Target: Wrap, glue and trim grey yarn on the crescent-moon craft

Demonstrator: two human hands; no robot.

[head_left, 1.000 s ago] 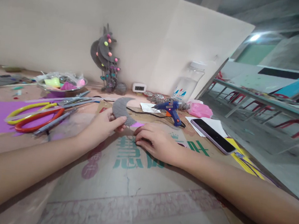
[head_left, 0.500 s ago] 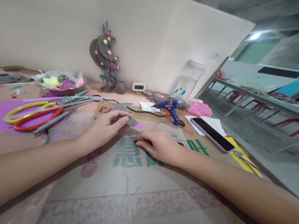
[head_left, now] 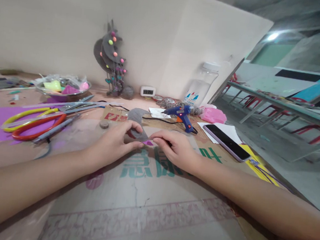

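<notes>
My left hand (head_left: 116,142) grips a grey crescent (head_left: 137,115) with a fine-ridged surface, thumb in front and fingers behind. A small purple patch (head_left: 148,143) shows at the crescent's near tip, just past my thumb. Close to that tip my right hand (head_left: 174,147) is closed in a pinch, and a thin strand seems to run from its fingertips to the crescent. Most of the strand is too fine to make out. Both forearms rest over a flattened cardboard sheet (head_left: 139,226) printed with green characters.
Behind my right hand stands a blue glue gun (head_left: 183,116), with a clear bottle (head_left: 199,86) farther back. A phone (head_left: 226,142) lies at right. Scissors (head_left: 36,122) and a metal bowl (head_left: 75,97) sit left. A grey crescent ornament (head_left: 110,59) leans on the wall, beside a small clock (head_left: 148,91).
My right hand has risen slightly, its fingertips now close to the crescent's tip. My left hand has turned the crescent, so more of its curved body shows.
</notes>
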